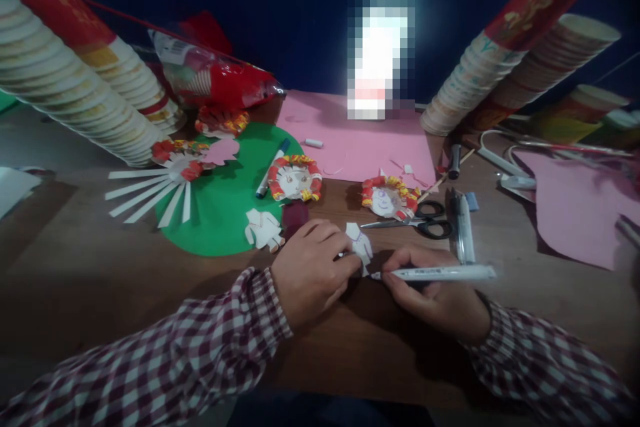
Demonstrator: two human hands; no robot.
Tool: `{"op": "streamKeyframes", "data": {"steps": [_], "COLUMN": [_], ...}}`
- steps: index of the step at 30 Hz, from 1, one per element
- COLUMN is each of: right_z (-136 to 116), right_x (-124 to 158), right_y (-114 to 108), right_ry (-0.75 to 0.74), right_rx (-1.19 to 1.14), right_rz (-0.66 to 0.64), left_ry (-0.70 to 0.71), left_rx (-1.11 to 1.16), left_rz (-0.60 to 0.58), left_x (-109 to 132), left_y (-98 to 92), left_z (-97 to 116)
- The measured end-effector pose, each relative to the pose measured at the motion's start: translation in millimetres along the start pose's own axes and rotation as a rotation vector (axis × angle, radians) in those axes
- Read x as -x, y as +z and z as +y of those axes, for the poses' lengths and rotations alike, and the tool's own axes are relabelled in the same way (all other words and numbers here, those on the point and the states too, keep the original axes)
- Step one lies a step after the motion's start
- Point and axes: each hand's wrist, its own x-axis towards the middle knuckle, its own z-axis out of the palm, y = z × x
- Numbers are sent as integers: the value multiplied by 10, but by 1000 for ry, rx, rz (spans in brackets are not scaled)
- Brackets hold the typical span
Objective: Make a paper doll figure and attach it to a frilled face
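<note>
My left hand [311,272] rests on the brown table with its fingers curled, pinching a small white paper cut-out [359,244] against the tabletop. My right hand [434,295] grips a white marker pen [440,273] that lies nearly level, its tip touching the lower edge of the cut-out. Another white paper cut-out [263,227] lies just left of my left hand, at the edge of a green paper circle [220,207]. Two paper faces ringed with red and yellow curls [295,178] [389,198] lie beyond my hands.
Black-handled scissors [425,220] and more pens [464,227] lie right of the faces. Pink paper sheets [360,140] [575,210] cover the back and right. Leaning stacks of paper cups [90,80] [505,73] flank the table, with a red plastic bag [215,73] behind.
</note>
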Motion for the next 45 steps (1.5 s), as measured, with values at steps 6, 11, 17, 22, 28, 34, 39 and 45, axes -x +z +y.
{"op": "streamKeyframes", "data": {"steps": [6, 11, 17, 22, 28, 34, 39, 45], "right_z": [12, 15, -10, -3, 12, 3, 1, 8], "right_x": [10, -3, -13, 1, 3, -2, -6, -3], "right_y": [10, 0, -9, -8, -30, -31, -38, -41], "right_ry": [14, 13, -8, -3, -26, -29, -21, -6], "right_rx": [2, -4, 4, -7, -32, -41, -40, -43], "right_rz": [-12, 28, 39, 22, 62, 69, 55, 60], "left_ry": [-4, -9, -16, -15, -33, -13, 1, 19], "left_rx": [5, 3, 12, 16, 59, 52, 55, 54], "left_rz": [-31, -36, -41, -36, -41, -32, 4, 27], "left_x": [-3, -1, -4, -2, -6, -4, 11, 14], "left_y": [-24, -50, -59, -61, -42, -16, 8, 11], "left_z": [2, 9, 13, 2, -34, -58, -73, -86]}}
